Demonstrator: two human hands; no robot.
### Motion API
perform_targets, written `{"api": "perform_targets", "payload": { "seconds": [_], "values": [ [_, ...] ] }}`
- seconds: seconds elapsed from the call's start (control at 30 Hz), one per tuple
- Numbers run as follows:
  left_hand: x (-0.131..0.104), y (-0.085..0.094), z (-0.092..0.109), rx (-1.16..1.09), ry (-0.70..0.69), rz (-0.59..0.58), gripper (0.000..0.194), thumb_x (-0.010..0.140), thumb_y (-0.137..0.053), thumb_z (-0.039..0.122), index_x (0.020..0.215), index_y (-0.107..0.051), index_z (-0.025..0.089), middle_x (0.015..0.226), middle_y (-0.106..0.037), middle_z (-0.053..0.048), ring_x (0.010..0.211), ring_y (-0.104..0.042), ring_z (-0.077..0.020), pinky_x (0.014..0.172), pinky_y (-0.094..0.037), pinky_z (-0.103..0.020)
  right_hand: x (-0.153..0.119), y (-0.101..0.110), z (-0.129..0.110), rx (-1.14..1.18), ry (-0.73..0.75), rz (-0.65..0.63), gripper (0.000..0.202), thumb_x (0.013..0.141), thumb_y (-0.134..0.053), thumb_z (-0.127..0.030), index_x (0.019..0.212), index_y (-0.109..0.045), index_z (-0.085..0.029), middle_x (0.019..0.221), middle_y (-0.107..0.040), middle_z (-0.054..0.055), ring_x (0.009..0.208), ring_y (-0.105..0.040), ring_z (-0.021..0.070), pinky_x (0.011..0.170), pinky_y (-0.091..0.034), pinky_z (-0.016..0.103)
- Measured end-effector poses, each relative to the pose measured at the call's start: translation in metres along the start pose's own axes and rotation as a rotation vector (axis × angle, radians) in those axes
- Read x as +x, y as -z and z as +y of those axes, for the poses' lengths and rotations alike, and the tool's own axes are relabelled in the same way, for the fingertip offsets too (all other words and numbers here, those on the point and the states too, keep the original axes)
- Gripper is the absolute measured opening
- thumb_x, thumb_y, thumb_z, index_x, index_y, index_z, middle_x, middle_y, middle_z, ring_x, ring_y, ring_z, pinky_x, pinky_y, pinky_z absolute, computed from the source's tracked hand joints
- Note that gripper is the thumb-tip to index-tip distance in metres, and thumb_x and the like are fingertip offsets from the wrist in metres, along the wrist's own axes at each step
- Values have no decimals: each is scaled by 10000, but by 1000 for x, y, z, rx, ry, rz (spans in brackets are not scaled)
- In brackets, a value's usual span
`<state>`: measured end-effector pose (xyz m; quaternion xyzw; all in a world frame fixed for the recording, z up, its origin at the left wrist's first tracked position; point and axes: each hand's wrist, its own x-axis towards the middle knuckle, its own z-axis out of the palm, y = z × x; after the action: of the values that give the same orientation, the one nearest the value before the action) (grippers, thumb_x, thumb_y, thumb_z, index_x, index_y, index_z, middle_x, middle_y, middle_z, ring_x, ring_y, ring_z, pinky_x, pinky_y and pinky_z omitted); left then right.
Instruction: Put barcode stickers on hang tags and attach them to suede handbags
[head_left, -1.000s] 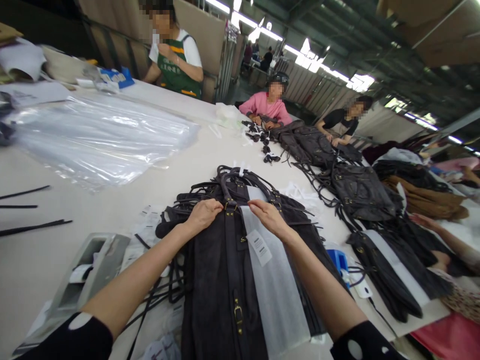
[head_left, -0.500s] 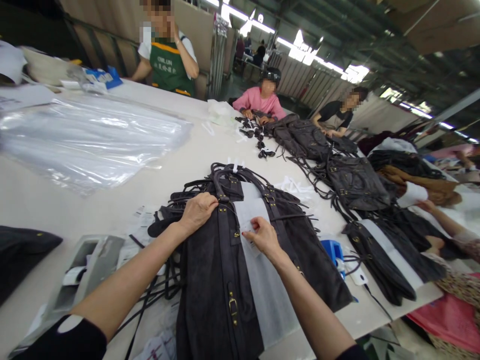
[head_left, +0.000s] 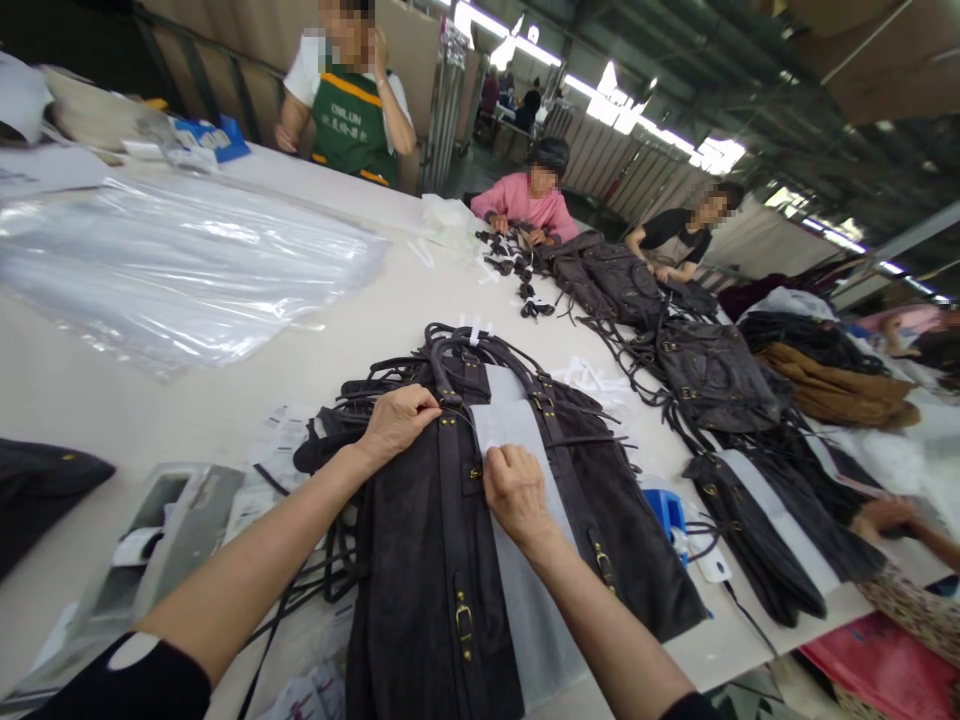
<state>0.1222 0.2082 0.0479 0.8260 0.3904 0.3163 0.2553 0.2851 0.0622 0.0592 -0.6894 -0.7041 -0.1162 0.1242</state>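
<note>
A dark grey handbag (head_left: 405,560) lies flat on the table before me, with a pale strip of wrapping paper (head_left: 536,590) down its middle. My left hand (head_left: 401,420) is closed in a pinch at the base of the left handle (head_left: 442,375). A thin dark cord (head_left: 459,414) runs from its fingertips toward the paper strip. Over the strip, my right hand (head_left: 516,490) is curled closed, knuckles up, and whatever its fingers hold is hidden. A brass buckle (head_left: 464,622) shows on the strap below.
Clear plastic bags (head_left: 187,270) lie at the left, above a grey tape dispenser (head_left: 161,540). A blue dispenser (head_left: 666,515) stands right of the bag. More dark bags (head_left: 712,370) spread along the right. Several people work around the table; a co-worker's hand (head_left: 885,515) is at the right.
My right hand has turned over and curled closed; the white printed tag at its fingers is now out of sight. My left hand keeps its pinch. The co-worker's hand at right has moved lower.
</note>
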Motion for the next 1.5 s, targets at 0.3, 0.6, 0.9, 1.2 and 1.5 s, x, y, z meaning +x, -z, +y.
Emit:
{"api": "perform_targets", "payload": {
  "seconds": [0.3,0.6,0.9,1.2,1.5],
  "values": [
    [1,-2,3,-129,6,-54,69,700,-589,156,647,-632,157,662,-629,3,631,-571,-111,607,-407,-207,-17,-22,20,525,-182,-9,205,847,-413,-181,961,-582,-182,859,-589,65,795,-567,165,718,-453,273],
    [6,-5,9,-180,-7,-86,80,705,-585,164,649,-641,159,668,-622,3,652,-576,-116,631,-420,-210,-6,-29,27,330,-82,-38,180,874,-404,-204,849,-581,-181,792,-571,46,725,-554,146,650,-417,227],
    [5,-15,11,-180,-44,-140,95,742,-576,176,681,-649,168,691,-638,5,675,-582,-118,660,-439,-218,10,-29,20,374,-183,-45,132,786,-387,-156,788,-518,-166,737,-559,42,656,-532,151,604,-396,250],
    [-3,-23,25,-209,-56,-190,122,758,-567,179,772,-688,178,745,-664,-7,716,-604,-125,675,-449,-210,35,-29,0,1005,-447,-5,77,718,-476,-236,768,-511,-189,636,-535,-29,548,-510,108,558,-411,222],
    [-9,-16,33,-344,2,-163,160,779,-533,202,782,-687,163,707,-636,-8,684,-582,-118,639,-433,-207,36,-33,3,1238,-535,-40,144,688,-511,-268,778,-575,-175,655,-556,-25,554,-478,97,527,-396,212]
  ]
}}
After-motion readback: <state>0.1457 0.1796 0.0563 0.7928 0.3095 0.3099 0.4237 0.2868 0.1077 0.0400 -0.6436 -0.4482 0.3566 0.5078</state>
